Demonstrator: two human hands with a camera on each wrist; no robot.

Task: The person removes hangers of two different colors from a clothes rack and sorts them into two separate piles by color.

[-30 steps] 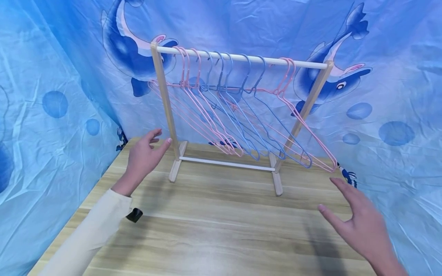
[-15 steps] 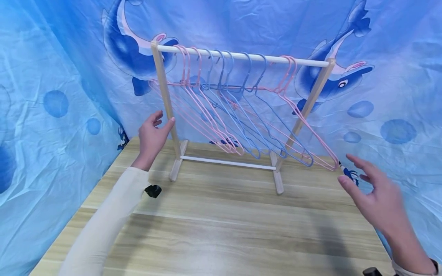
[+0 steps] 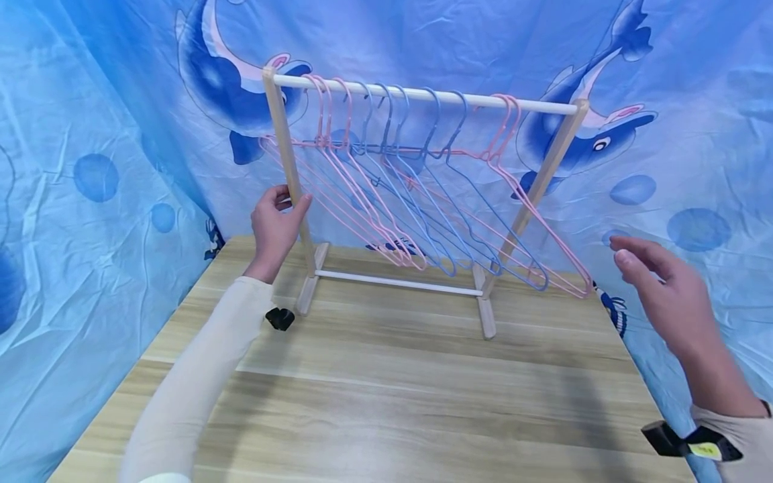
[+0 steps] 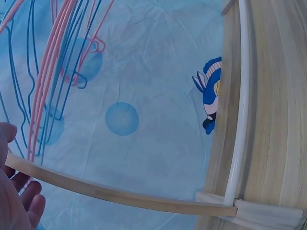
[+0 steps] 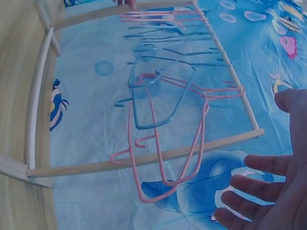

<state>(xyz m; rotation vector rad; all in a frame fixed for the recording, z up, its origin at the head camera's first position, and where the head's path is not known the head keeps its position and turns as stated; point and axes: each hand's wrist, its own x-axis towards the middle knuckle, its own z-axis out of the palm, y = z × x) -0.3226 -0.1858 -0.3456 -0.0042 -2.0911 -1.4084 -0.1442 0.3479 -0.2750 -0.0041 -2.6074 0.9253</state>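
Note:
A small wooden clothes rack (image 3: 417,96) with a white top rail stands at the back of the table. Pink hangers (image 3: 362,194) and blue hangers (image 3: 477,194) hang along it, with two pink ones (image 5: 201,134) apart at the right end. My left hand (image 3: 274,225) is at the rack's left post, thumb on the near side and fingers curled partly behind it; the post (image 4: 120,194) runs between them in the left wrist view. My right hand (image 3: 679,288) is in the air right of the rack, fingers apart in the right wrist view, holding nothing.
The wood-grain table (image 3: 374,396) extends in front of the rack. A blue sheet (image 3: 694,147) printed with dolphins hangs behind and at both sides. A white lower bar (image 3: 398,283) joins the rack's feet. Black wrist-worn devices (image 3: 688,441) show at both sleeves.
My left hand has risen and moved right to the left post, its fingers passing behind it. My right hand has risen and moved right. The rack and hangers hold their places.

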